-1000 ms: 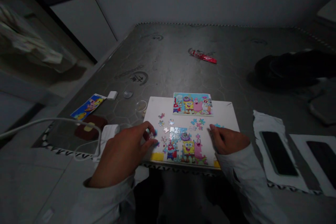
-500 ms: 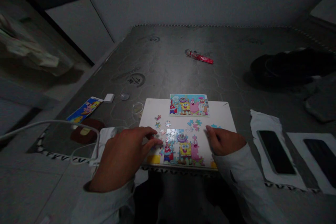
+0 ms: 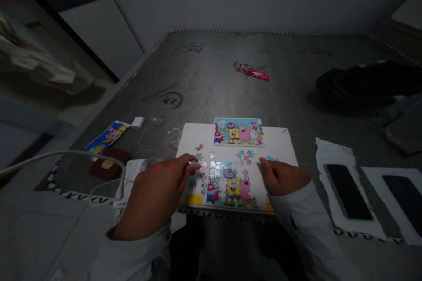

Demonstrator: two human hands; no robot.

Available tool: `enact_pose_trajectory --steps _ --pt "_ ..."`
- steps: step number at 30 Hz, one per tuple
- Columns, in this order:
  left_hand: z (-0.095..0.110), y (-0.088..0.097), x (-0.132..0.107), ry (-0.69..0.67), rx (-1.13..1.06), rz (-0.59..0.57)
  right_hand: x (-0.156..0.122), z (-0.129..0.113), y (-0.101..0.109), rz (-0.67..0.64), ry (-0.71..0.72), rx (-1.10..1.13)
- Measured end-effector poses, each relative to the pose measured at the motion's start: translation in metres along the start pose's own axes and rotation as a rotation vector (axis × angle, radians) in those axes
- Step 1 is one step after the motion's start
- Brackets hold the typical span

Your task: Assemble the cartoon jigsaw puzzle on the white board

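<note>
"While the left hand (image 3: 158, 197) is hovering at 9 o'clock of the half-built puzzle (image 3: 227, 184), is it grasping a jigsaw piece (image 3: 205, 165)?"
"Can't tell. Right hand (image 3: 280, 178) is lying open at 3 o'clock, on the white board (image 3: 280, 140)."

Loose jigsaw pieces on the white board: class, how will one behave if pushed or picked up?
A loose jigsaw piece looks thin and flat, so probably light and stiff; it should slide, not roll, when pushed. Lying flat on the white board, it may be hard to pinch.
</note>
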State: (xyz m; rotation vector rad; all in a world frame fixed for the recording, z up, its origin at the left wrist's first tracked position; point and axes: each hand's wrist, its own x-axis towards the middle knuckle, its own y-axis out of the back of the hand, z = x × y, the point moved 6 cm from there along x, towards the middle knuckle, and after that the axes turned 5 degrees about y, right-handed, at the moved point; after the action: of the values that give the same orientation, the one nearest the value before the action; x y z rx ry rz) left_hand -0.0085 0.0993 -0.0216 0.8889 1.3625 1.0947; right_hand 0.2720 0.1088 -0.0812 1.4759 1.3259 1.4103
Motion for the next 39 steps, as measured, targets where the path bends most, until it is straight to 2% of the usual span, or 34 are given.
enact_pose_trajectory --steps 14,26,39 --pt "-0.009 -0.005 0.001 0.049 -0.091 -0.048 -0.001 0.001 -0.002 0.023 0.031 0.007" --pt "-0.025 -0.01 0.02 0.223 -0.205 0.112 -0.001 0.006 -0.006 -0.002 0.013 -0.009" --pt "-0.02 -0.012 0.023 0.195 -0.196 0.111 -0.002 0.006 -0.005 0.016 -0.012 -0.009"
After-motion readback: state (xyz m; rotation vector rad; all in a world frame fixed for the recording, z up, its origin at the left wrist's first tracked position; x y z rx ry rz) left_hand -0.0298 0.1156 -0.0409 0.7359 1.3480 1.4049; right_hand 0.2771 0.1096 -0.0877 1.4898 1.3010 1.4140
